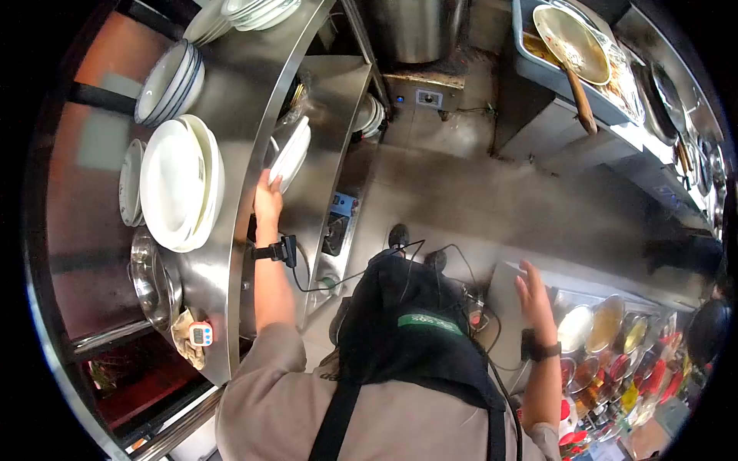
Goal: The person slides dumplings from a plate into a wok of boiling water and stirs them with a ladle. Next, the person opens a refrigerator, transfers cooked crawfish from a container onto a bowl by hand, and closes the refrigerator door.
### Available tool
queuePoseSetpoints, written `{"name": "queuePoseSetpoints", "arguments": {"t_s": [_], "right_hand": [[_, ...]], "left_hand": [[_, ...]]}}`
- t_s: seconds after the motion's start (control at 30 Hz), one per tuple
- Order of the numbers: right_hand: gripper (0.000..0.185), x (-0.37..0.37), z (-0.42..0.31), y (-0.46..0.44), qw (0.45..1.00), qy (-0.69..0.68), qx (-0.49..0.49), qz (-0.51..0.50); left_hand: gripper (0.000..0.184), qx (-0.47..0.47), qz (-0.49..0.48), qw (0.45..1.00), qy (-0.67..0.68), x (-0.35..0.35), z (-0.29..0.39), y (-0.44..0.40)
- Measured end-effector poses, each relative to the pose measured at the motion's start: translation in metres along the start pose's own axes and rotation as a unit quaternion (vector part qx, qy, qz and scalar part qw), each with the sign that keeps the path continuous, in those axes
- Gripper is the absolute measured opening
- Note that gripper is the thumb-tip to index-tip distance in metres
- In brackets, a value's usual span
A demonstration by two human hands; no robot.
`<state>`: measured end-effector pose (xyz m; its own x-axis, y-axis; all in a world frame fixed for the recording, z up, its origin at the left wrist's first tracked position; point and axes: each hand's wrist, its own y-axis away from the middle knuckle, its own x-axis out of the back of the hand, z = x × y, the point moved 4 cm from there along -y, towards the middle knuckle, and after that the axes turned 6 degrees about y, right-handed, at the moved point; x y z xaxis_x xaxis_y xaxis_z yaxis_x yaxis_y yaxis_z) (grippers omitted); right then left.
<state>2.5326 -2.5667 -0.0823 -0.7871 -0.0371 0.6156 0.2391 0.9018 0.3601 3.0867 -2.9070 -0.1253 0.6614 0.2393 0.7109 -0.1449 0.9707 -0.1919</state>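
Note:
My left hand (268,201) reaches under the edge of the steel counter, its fingers closed on the near end of a small stack of white plates (291,155). The plates are long and tilted, above the lower shelf (323,96). How many there are I cannot make out. Out to the right, my right hand (533,293) is raised with fingers apart and nothing in it, nearest to the counter with ingredient containers. Each wrist carries a black strap.
Large oval white dishes (173,184) and stacked bowls (163,86) stand on the steel counter (254,100), with an orange-and-white timer (201,334) near its front end. Right, a strainer with a wooden handle (582,100) lies over a blue-grey tub. Ingredient containers (605,324) fill the lower right. Cables hang across my apron.

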Motion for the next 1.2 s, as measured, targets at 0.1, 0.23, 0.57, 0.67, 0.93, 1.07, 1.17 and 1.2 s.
{"name": "queuePoseSetpoints", "arguments": {"t_s": [0.1, 0.23, 0.57, 0.67, 0.93, 1.07, 1.17, 1.2], "right_hand": [[0.044, -0.012, 0.0, 0.007, 0.998, 0.008, 0.056, 0.025], [0.044, -0.031, -0.017, 0.036, 0.998, -0.047, 0.037, 0.021], [0.049, -0.157, -0.019, 0.15, 0.928, -0.349, -0.126, -0.012], [0.058, -0.2, -0.012, 0.202, 0.876, -0.436, -0.2, -0.05], [0.075, -0.349, 0.062, 0.41, 0.626, -0.757, -0.179, 0.061], [0.09, -0.425, 0.067, 0.536, 0.551, -0.794, -0.202, 0.158], [0.096, -0.479, 0.049, 0.625, 0.453, -0.859, -0.132, 0.2], [0.098, -0.494, 0.044, 0.652, 0.452, -0.86, -0.114, 0.208]], "left_hand": [[0.03, -0.077, -0.047, 0.99, -0.104, 0.004, 0.052, 0.014], [0.023, -0.157, -0.094, 0.979, -0.092, -0.004, 0.081, 0.042], [0.025, -0.267, -0.415, 0.862, 0.114, -0.062, 0.121, 0.196], [0.023, -0.374, -0.504, 0.774, 0.079, -0.055, 0.148, 0.271], [0.014, -0.541, -0.652, 0.519, 0.113, -0.005, 0.175, 0.482], [0.015, -0.595, -0.703, 0.381, 0.084, 0.033, 0.159, 0.611], [0.019, -0.629, -0.726, 0.273, 0.057, 0.074, 0.141, 0.72], [0.02, -0.639, -0.728, 0.24, 0.064, 0.085, 0.132, 0.757]]}}
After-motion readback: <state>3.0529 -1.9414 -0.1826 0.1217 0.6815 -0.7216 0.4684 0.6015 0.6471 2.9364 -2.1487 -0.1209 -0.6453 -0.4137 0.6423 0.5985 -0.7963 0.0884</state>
